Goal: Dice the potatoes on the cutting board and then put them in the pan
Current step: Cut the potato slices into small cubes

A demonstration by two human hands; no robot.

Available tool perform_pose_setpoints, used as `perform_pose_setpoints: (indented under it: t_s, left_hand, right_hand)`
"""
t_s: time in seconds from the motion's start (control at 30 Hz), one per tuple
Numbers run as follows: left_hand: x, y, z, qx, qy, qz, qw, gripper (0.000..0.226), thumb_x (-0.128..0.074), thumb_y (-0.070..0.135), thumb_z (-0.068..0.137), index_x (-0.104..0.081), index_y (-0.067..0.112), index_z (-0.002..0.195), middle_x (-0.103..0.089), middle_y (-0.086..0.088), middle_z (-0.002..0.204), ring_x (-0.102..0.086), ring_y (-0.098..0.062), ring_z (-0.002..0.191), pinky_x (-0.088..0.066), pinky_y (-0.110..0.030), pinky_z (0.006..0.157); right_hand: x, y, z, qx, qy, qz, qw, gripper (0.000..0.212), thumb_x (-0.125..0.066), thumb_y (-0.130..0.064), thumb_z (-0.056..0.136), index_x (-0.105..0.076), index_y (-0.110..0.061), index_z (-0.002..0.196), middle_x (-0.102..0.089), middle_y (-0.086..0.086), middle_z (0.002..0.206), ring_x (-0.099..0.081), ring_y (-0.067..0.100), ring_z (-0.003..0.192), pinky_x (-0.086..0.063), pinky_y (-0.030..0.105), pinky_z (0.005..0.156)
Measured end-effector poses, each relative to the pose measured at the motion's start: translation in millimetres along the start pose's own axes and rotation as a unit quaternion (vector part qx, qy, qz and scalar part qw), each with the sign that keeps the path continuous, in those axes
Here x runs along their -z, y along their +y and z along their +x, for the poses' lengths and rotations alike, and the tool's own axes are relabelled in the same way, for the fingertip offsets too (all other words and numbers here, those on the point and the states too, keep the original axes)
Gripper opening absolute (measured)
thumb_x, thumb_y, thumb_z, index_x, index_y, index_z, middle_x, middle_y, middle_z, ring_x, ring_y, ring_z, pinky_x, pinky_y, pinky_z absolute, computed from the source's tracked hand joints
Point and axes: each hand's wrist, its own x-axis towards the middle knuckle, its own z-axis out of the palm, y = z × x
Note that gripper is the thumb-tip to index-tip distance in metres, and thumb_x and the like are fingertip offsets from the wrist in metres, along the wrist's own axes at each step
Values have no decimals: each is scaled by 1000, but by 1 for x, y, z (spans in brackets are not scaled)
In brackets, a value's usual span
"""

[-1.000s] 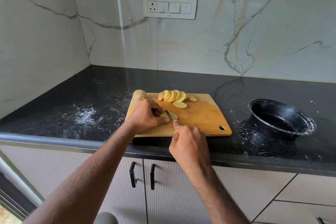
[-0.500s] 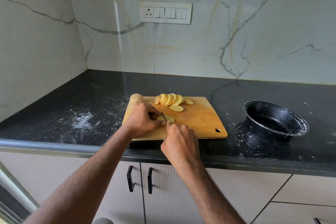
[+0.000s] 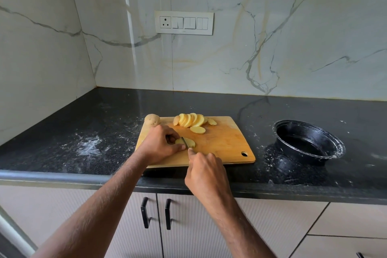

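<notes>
— Cutting what?
— A potato slice pinned by the left hand's curled fingers on the cutting board; the right hand grips the knife.
— The pan?
— Right of the board, apart.

A single head-worn wide-angle camera looks forward and down from close above the table, facing the marble wall, forearms entering from below.
</notes>
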Motion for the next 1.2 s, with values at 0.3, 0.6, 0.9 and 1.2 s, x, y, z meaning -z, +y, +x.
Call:
perform_pose_setpoints:
  t_s: [0.3,0.6,0.9,1.2]
  left_hand:
    - [-3,-3,2,6,-3,23,1000,25,-84,37,75,-71,21,88,-65,9,80,-61,-10,75,-53,-26,67]
    - [-4,-2,1,-1,-5,28,1000,24,-82,37,76,-73,18,87,-68,8,80,-61,-11,74,-54,-31,68]
    - [-2,-7,3,-2,-13,36,999,25,-85,38,72,-72,22,87,-65,12,79,-60,-8,73,-49,-22,65]
    - [1,-7,8,-8,-25,33,999,31,-87,37,71,-75,18,92,-66,10,81,-63,-8,73,-56,-28,68]
  right_hand:
    - [9,16,-16,4,-6,27,1000,37,-54,-22,99,-60,-18,136,-73,-2,91,-64,11,71,-59,27,62]
    - [22,37,-25,13,6,61,998,31,-59,-19,94,-71,-20,123,-77,-3,97,-70,15,78,-56,22,69]
    - [22,58,-18,-7,57,175,983,33,-64,-20,92,-70,-20,125,-72,-13,114,-69,4,80,-56,19,68]
    - [5,49,13,-57,65,188,978,35,-63,-20,96,-65,-24,132,-76,-5,101,-44,7,46,-33,16,40]
